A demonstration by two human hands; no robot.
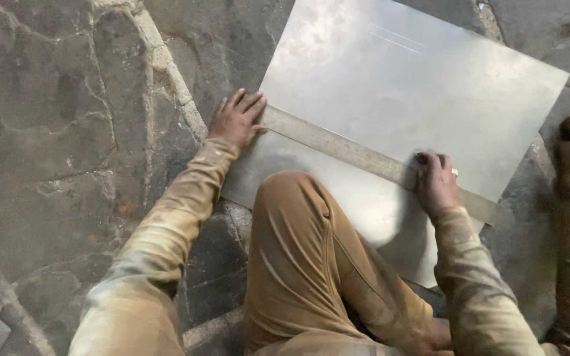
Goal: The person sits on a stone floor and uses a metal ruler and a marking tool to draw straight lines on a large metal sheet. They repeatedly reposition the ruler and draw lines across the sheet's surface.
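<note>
Fingers of left hand flat on long steel ruler, right hand clenched, dull grey metal sheet

The knee hides part of the metal sheet; right hand blurred.

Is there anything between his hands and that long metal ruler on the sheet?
Nothing visible. The left hand presses flat on one end of the ruler, the right hand rests directly on it farther along, atop the metal sheet.

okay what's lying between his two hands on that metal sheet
In the head view, a long flat metal straightedge spans the metal sheet from the left hand to the right hand; both hands press on it.
</note>
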